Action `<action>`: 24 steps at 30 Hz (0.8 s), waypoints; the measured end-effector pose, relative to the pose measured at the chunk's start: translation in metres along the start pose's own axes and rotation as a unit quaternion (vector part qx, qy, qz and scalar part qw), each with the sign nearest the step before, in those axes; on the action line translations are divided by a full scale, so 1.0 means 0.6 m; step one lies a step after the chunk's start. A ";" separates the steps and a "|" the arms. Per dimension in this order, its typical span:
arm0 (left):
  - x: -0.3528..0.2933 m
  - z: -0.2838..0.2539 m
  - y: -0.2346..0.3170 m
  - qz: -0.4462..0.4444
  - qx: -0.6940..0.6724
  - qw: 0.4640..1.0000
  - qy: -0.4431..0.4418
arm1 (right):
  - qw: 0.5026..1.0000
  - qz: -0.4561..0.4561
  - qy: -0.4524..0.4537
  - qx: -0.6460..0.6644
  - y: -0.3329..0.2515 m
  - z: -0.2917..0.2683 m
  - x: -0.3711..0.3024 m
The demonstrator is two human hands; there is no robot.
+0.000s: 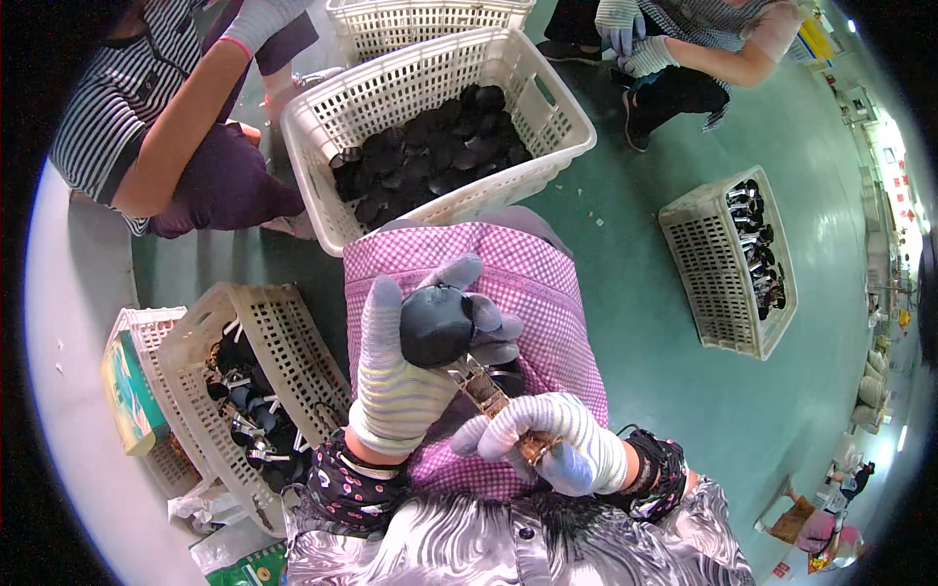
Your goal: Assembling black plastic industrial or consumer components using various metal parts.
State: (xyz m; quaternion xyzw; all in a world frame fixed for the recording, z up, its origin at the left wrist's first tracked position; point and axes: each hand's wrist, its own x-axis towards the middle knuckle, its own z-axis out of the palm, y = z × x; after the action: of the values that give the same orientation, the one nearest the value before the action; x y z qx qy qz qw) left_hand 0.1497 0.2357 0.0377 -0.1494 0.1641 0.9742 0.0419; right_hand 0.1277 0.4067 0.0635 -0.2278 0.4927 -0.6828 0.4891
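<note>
Above my lap, my left hand (396, 381), in a striped glove, is closed around a smooth, rounded black piece (436, 326). Its thumb and fingers wrap both sides of the piece. My right hand (562, 444), gloved too, grips a hand tool (485, 393) with narrow metal jaws and a brown, worn-looking body; it resembles a pair of nippers. The jaws point up and left, close under the black piece; whether they touch it I cannot tell. My fingers hide the tool's handles. A pink checked apron (557, 332) lies beneath both hands.
Straight ahead stands a white crate (322, 112) of black pieces, another crate (430, 15) behind it. Crates with mixed black and metallic parts stand at left (308, 337) and right (699, 269). Gloved co-workers sit at far left (156, 127) and far right (684, 59).
</note>
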 end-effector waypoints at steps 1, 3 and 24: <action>0.000 0.001 -0.003 -0.002 -0.001 1.000 0.001 | 1.000 -0.004 0.014 0.006 0.003 0.002 0.000; -0.002 0.000 -0.008 -0.019 -0.008 0.999 0.038 | 0.999 -0.019 0.015 0.021 0.013 0.004 0.002; -0.010 -0.028 -0.015 -0.035 0.142 0.989 -0.017 | 0.977 0.198 0.085 0.005 0.016 0.000 0.038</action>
State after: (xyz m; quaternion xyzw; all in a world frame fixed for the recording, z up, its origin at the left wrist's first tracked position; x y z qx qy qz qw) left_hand 0.1611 0.2384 0.0218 -0.1308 0.2947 0.9413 0.0998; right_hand 0.1224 0.3863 0.0512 -0.0642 0.5641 -0.5921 0.5719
